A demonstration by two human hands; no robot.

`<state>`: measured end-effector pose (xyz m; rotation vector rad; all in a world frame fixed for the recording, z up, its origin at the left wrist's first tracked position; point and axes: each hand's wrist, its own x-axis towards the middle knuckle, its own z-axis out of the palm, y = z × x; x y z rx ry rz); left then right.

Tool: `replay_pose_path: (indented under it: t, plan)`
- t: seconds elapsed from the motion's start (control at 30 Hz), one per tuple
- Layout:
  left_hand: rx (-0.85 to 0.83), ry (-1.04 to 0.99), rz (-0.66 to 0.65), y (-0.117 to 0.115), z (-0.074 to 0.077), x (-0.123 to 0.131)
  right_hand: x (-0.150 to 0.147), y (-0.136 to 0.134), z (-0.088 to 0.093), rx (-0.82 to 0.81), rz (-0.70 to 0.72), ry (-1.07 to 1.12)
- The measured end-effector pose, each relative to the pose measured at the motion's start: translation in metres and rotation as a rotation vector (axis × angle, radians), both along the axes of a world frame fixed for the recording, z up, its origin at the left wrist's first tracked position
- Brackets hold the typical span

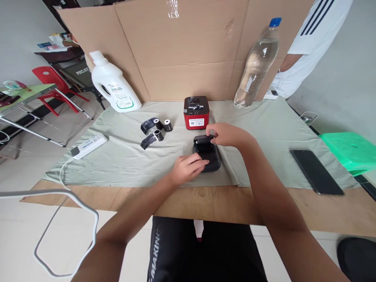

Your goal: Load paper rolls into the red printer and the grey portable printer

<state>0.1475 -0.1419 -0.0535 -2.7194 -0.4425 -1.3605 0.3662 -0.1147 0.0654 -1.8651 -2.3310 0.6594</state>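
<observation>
A small black device (215, 161) with a raised or opened part lies on the grey-green cloth in front of me. My left hand (189, 168) rests at its left front, fingertips touching its lower black surface. At its upper right edge, my right hand (227, 135) has thumb and fingers pinched together on the black part. Just behind stands a red and black box-shaped device (196, 113) with a white label. Black rolls (167, 125) with partly unwound dark film (148, 140) lie to the left.
A white detergent bottle (117, 88) and a clear water bottle (258, 66) stand before a cardboard panel (188, 51). A power strip (89, 146) lies left, a dark phone (316, 171) right. A person in white (320, 35) is behind the panel; a green stool (349, 147) is at right.
</observation>
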Motion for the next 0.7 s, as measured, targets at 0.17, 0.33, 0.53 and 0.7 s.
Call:
replay_pose_path:
  t: [0.17,0.33,0.53,0.7]
  plan:
    - [0.074,0.176,-0.026,0.002,0.004,-0.002,-0.005,0.005,-0.005,-0.216,0.152,-0.108]
    - [0.13,0.245,-0.041,0.003,0.006,-0.004,-0.007,0.009,-0.009,-0.242,0.101,-0.107]
    - [0.113,0.255,-0.063,0.004,0.005,-0.005,-0.015,0.003,-0.01,-0.244,-0.043,-0.105]
    - [0.095,0.253,-0.093,0.004,0.003,-0.005,-0.025,-0.001,-0.009,-0.25,-0.04,-0.155]
